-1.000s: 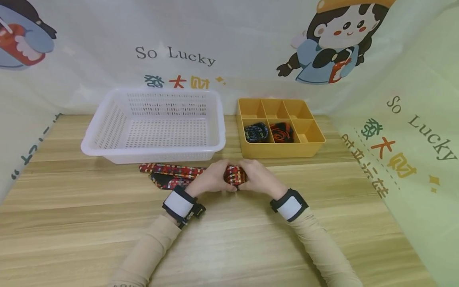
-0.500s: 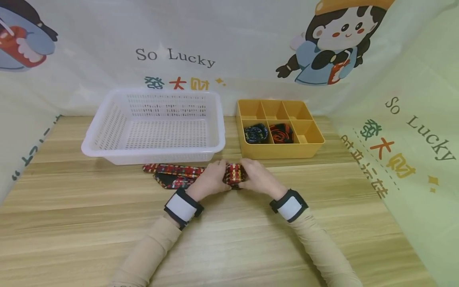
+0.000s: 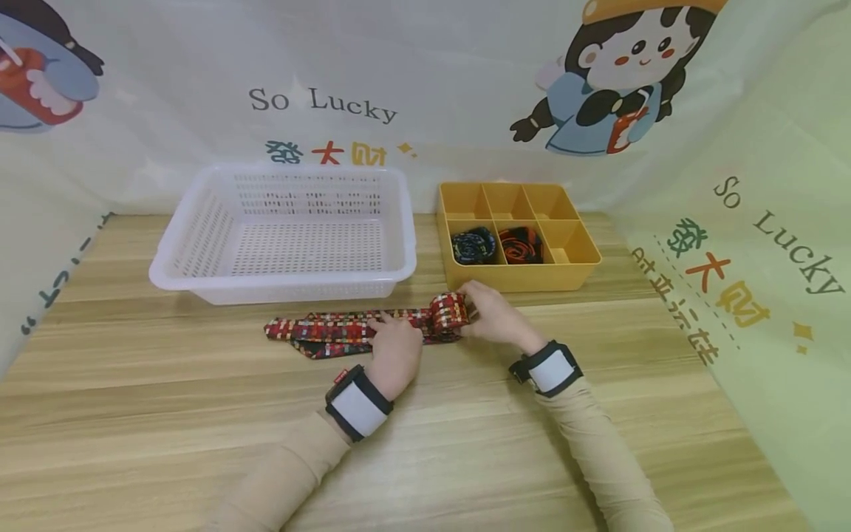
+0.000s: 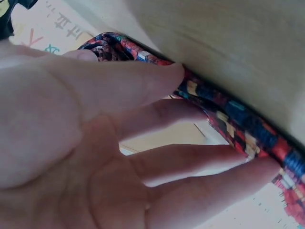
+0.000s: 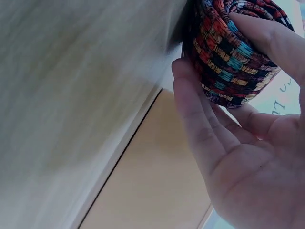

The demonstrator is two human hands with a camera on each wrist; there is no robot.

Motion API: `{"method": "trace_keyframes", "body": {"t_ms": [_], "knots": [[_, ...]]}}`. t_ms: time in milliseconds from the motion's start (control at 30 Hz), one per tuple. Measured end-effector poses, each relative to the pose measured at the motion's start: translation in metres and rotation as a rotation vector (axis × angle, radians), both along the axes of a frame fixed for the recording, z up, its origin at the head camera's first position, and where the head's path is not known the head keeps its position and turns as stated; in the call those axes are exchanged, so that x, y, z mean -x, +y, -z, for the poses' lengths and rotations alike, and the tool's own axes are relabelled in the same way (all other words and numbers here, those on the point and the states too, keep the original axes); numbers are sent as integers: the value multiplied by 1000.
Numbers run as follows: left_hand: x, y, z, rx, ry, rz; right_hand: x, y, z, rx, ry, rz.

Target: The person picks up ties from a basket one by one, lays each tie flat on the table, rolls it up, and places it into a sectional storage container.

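Observation:
A necktie (image 3: 332, 330) in a red, multicoloured check lies partly rolled on the table, its flat tails stretching left. My right hand (image 3: 495, 316) holds the rolled end (image 3: 450, 310), thumb on one side and fingers on the other. The right wrist view shows the coiled roll (image 5: 233, 57) standing on its edge against the fingers. My left hand (image 3: 397, 355) rests on the flat part, left of the roll. In the left wrist view its fingers (image 4: 190, 164) are spread and fairly straight, their tips touching the tie strip (image 4: 228, 112).
A white perforated basket (image 3: 286, 282) stands behind the tie at the left. To its right is a yellow six-compartment box (image 3: 525, 278), with a rolled blue patterned tie (image 3: 474, 245) and a rolled black-and-orange tie (image 3: 521, 244) in its front compartments. Printed cloth hangs behind.
My left hand has left the roll and moved left and nearer onto the flat tails. The roll, held by my right hand, has shifted slightly right, and more of the tie shows.

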State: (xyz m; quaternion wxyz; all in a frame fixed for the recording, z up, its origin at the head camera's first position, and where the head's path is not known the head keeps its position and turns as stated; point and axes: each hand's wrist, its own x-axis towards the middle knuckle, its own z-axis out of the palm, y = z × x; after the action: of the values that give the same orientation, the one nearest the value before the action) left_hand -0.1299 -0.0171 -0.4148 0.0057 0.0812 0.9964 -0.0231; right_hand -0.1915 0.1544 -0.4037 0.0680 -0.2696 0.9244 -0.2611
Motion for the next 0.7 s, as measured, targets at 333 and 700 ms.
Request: {"method": "trace_keyframes", "body": {"t_ms": [333, 700], "knots": [[8, -16, -11, -231, -86, 149, -14, -21, 4, -192, 225, 7], [27, -19, -2, -614, -48, 264, -20, -28, 5, -136, 219, -37]]}}
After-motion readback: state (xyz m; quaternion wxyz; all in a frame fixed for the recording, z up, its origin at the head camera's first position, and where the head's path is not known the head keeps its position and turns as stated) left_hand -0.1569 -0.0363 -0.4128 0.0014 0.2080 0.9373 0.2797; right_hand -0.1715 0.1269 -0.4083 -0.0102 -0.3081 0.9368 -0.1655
